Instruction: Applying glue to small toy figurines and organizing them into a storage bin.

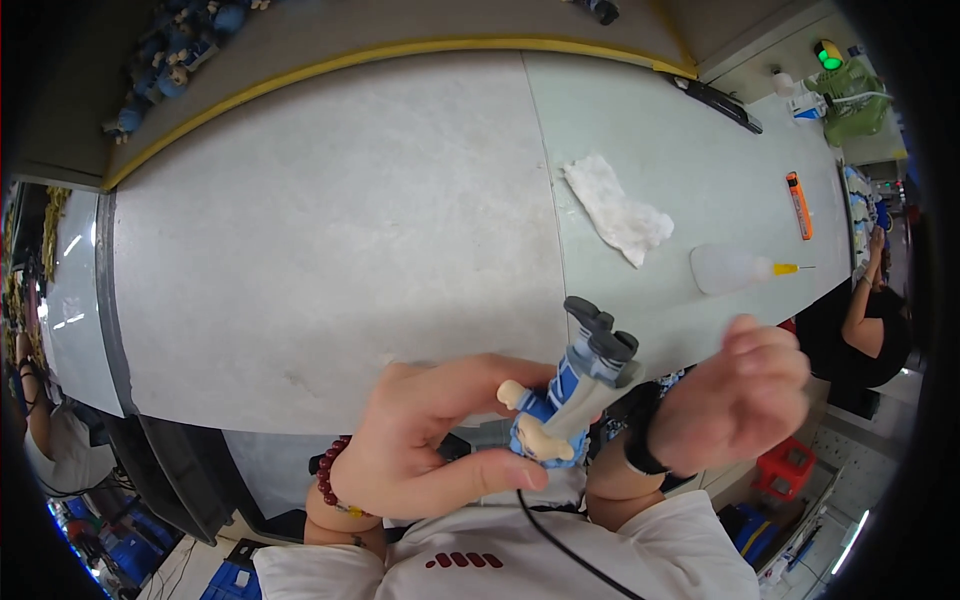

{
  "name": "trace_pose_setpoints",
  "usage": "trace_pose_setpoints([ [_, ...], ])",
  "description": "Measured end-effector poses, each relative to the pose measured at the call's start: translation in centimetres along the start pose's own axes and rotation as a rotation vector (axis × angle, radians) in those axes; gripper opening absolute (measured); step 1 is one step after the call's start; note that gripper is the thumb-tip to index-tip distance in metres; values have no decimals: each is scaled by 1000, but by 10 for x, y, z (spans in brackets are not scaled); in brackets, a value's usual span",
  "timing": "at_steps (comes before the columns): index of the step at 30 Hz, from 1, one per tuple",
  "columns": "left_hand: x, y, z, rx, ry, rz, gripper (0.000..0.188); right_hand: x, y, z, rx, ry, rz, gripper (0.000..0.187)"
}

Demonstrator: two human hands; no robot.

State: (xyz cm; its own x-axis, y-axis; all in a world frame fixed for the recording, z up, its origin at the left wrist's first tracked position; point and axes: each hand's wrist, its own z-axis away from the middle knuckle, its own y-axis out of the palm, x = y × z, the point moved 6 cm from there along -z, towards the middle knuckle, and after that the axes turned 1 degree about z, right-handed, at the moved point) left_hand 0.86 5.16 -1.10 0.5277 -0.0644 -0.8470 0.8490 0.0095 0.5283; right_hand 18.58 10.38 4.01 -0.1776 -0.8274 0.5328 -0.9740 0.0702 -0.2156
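In my left hand (430,430) is a small painted figurine (565,385) in blue and grey, held upside down. Its dark boots point up and its head hangs down between my fingers and thumb. To the right of the figurine, my right hand (735,400) is raised with its fingers curled in, somewhat blurred. Whether anything is inside those curled fingers is hidden. The two hands are apart, and only the left one touches the figurine.
A crumpled white cloth (620,210) lies on the worktable (350,220). Nearby are a needle-tipped squeeze bottle (730,270), an orange tube-like object (799,206) and a black cutter-like tool (718,103). Several blue figurines (170,75) sit on the yellow-edged shelf. Another person's arm (865,300) is at far right.
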Motion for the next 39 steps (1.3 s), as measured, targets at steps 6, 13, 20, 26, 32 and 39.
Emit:
trace_pose_setpoints([
  [6,-5,-4,0,86,62,-140,37,6,60,12,265,190,-303,28],
  [13,3,-3,-1,14,24,-198,46,3,57,11,246,189,-355,24],
  [20,-1,-3,-7,108,55,-212,37,0,59,6,259,147,-315,25],
  [26,-7,-3,-8,8,144,-249,49,0,61,9,266,136,-280,26],
  [32,-6,-4,-8,10,164,-293,52,0,59,14,292,151,-299,28],
  [39,-5,1,-5,96,96,-245,37,4,56,12,269,66,-322,23],
])
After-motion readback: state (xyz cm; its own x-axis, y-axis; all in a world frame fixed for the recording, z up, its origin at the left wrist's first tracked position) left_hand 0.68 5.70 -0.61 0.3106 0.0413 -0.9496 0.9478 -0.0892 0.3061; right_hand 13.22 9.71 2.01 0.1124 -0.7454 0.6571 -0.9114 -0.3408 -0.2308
